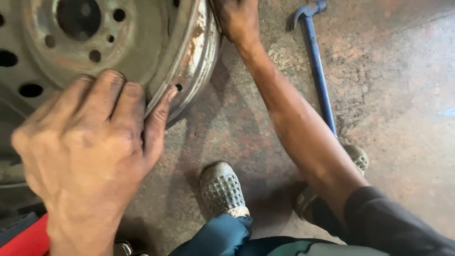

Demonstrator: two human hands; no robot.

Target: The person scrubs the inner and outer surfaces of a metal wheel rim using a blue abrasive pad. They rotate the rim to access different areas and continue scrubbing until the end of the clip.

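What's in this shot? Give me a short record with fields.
Setting: stained concrete floor
Main object: rusty steel wheel rim
Left hand: rests on the rim's edge, fingers over it
Right hand: grips the rim's far edge
Tool: blue pry bar lying on the floor, untouched
Feet: grey perforated shoes

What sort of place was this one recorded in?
Probably a tyre or car repair workshop. Both hands, left hand and right hand, grip a rusty steel wheel rim, a blue pry bar lies nearby, and the concrete floor is stained.
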